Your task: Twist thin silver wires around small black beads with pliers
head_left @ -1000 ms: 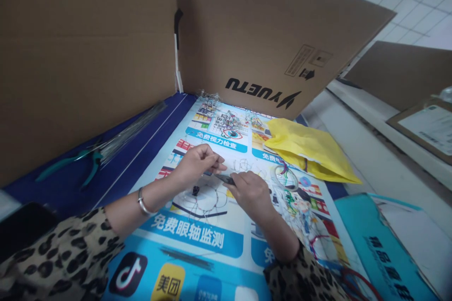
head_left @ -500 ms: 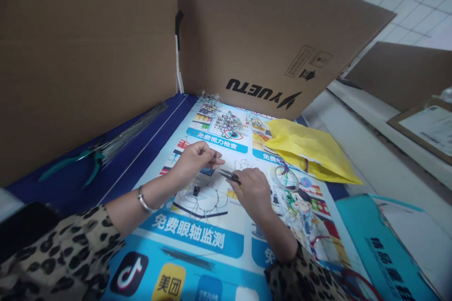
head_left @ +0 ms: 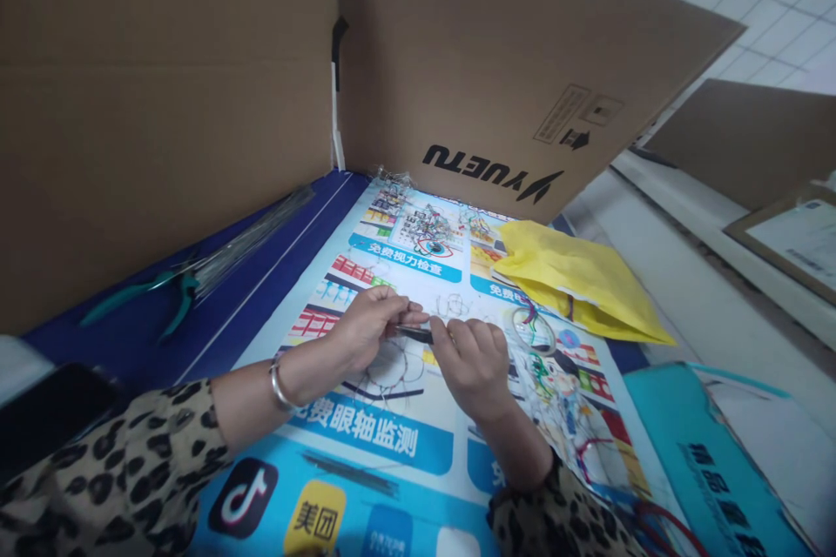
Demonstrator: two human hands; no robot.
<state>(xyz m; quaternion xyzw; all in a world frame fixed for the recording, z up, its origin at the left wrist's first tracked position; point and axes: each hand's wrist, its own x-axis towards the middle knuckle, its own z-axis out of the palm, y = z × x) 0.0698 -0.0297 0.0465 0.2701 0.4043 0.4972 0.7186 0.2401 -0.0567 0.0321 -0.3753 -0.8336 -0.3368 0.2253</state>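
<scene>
My left hand is closed, thumb and fingers pinched together. Whatever lies between its fingertips is too fine to make out. In my right hand is a pair of small pliers with dark, slender jaws; the fist hides most of the handles. The jaws point left and reach the fingertips of my left hand. Under the hands, a ring of thin wire with small beads lies on the printed poster. A small bundle of dark wire pieces lies nearer to me.
Teal-handled pliers and a sheaf of thin wires lie at left. Tangled wirework sits at the back. To the right are a clear ring, a yellow pouch and a teal box. Cardboard panels stand behind.
The pliers' jaws have come to my left fingertips, where a small gap showed before. My left hand has moved right and slightly down. The view has shifted a little.
</scene>
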